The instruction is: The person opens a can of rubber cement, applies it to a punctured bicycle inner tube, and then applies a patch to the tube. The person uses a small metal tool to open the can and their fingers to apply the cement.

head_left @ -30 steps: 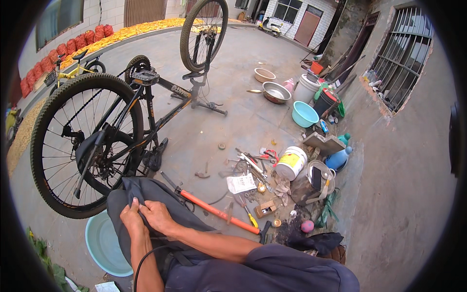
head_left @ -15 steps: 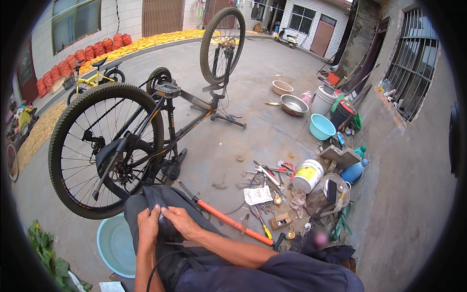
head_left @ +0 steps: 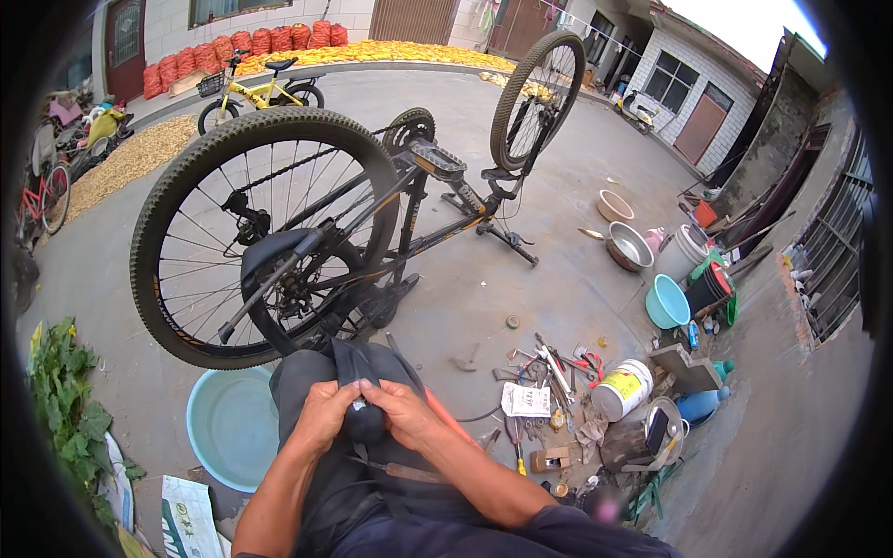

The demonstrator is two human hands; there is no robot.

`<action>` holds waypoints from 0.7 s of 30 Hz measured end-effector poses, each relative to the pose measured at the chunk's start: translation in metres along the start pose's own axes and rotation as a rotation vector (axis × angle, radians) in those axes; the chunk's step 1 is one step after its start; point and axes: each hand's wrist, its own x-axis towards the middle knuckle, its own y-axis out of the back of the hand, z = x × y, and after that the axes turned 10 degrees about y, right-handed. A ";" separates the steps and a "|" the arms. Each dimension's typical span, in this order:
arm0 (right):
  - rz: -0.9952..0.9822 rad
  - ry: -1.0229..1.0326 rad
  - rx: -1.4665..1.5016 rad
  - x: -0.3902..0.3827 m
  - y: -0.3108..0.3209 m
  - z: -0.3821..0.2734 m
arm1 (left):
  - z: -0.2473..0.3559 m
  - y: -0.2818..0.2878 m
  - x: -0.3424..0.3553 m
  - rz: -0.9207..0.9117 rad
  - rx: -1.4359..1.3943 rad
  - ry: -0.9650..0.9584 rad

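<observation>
Over my lap, my left hand (head_left: 322, 415) and my right hand (head_left: 402, 413) are closed side by side on a limp black inner tube (head_left: 352, 359). Thumbs and fingertips pinch it, and a small pale spot shows between them. Just ahead stands an upside-down bicycle (head_left: 445, 223), its rear wheel (head_left: 149, 270) on the near left. More black tube (head_left: 270, 256) loops around the hub side of that wheel. A wooden-handled tool (head_left: 409, 472) lies across my lap below my right wrist.
A light-blue basin (head_left: 197, 437) with water stands left of my legs. On the right lie several hand tools (head_left: 555, 372), a white packet (head_left: 526, 400), a wooden block plane (head_left: 550, 459) and a white bucket (head_left: 621, 391). An orange-red pump (head_left: 446, 416) lies beside my right knee.
The view has swung left and down, so the scene sits further right. Both hands remain pinching the tube; a rounded dark bulge of it now shows beneath my fingers.
</observation>
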 end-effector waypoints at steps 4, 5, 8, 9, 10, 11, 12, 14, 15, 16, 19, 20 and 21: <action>-0.018 0.131 -0.118 0.005 -0.006 0.000 | 0.006 0.008 -0.001 0.001 0.084 0.047; -0.013 0.156 -0.160 0.006 -0.004 0.002 | 0.005 0.010 0.001 -0.008 0.106 0.022; 0.007 0.199 -0.221 0.009 -0.007 -0.004 | 0.009 0.010 0.007 -0.048 0.076 -0.022; 0.014 0.208 -0.230 0.011 -0.008 -0.006 | 0.011 0.008 0.008 -0.068 -0.001 -0.016; 0.006 0.188 -0.235 0.015 -0.006 -0.007 | 0.013 0.006 0.009 -0.087 -0.077 -0.010; 0.003 0.171 -0.244 0.017 -0.003 -0.010 | 0.015 0.005 0.011 -0.071 -0.073 -0.009; 0.000 0.154 -0.252 0.020 -0.001 -0.012 | 0.017 0.004 0.014 -0.055 -0.068 -0.007; 0.021 0.140 -0.208 0.022 -0.001 -0.013 | 0.016 0.004 0.018 -0.040 -0.043 -0.002; 0.031 0.133 -0.187 0.022 -0.002 -0.014 | 0.015 0.005 0.021 -0.042 -0.023 0.001; 0.046 0.127 -0.151 0.022 -0.004 -0.014 | 0.013 0.005 0.023 -0.043 -0.003 0.005; 0.094 0.094 -0.042 0.020 -0.004 -0.015 | 0.015 0.005 0.024 -0.074 0.010 0.059; 0.111 0.073 -0.010 0.019 -0.003 -0.015 | 0.015 0.004 0.024 -0.091 -0.027 0.044; 0.127 0.052 0.021 0.019 -0.003 -0.015 | 0.015 0.002 0.024 -0.108 -0.064 0.029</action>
